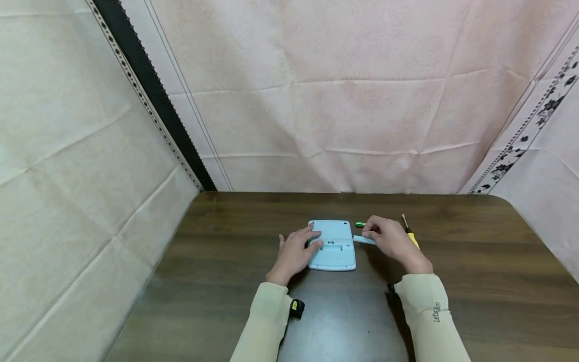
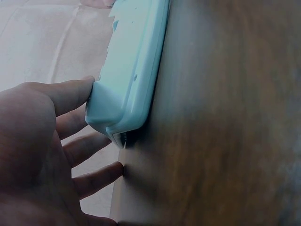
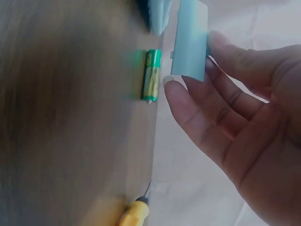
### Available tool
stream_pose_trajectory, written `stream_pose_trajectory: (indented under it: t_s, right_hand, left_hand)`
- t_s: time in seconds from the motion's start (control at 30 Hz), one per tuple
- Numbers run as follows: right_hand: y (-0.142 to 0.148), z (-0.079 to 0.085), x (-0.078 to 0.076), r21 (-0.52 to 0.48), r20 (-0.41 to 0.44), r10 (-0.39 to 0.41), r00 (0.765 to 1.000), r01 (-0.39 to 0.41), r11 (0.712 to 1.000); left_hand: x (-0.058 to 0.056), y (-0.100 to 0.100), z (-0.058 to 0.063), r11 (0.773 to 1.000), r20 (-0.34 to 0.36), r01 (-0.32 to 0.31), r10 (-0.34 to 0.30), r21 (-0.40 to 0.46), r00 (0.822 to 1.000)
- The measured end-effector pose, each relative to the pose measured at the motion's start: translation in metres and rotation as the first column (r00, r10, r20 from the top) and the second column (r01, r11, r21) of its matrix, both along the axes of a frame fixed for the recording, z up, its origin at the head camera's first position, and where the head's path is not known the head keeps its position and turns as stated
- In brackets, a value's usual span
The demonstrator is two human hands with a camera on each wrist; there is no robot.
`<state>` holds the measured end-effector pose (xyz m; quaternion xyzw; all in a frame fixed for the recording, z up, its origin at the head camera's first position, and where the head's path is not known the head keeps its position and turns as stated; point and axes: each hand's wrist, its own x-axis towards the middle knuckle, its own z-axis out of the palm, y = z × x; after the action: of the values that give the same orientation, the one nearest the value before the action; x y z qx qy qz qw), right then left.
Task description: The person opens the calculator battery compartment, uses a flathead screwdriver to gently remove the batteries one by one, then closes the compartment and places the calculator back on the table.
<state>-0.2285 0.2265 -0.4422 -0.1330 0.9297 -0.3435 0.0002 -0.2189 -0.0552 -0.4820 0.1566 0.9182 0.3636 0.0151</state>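
Note:
A light blue flat device (image 1: 332, 259), rounded at its corners, lies on the wooden table with its back and battery compartment (image 1: 332, 247) upward. At its left side my left hand (image 1: 294, 254) touches it, thumb across the back and fingers spread; in the left wrist view some fingers are partly hidden behind the device (image 2: 127, 80). To the right, my right hand (image 1: 391, 240) pinches a light blue battery cover (image 3: 190, 42) between thumb and fingers. The cover's left end is close to the device's right edge; whether they touch I cannot tell.
A green battery (image 3: 152, 75) lies on the table beyond the right hand's fingers. A screwdriver (image 1: 410, 236) with a yellow handle lies just right of that hand. The table (image 1: 235, 251) ends at a pale cloth backdrop (image 1: 339, 115).

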Motion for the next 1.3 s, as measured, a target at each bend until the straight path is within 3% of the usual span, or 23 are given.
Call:
stream_pose_trajectory:
  t_s: [0.6,1.3]
  right_hand:
    - [-0.035,0.01,0.005,-0.062,0.031,0.067,0.997,-0.065,0.996]
    - [-0.064,0.005,0.007,-0.048,-0.047,0.168,0.985,-0.17,0.984]
  left_hand:
    - [-0.002,0.0,-0.003,1.0,-0.003,-0.001,0.001,-0.01,1.0]
    - [-0.002,-0.003,0.001,1.0,-0.023,0.019,-0.019,-0.025,1.0]
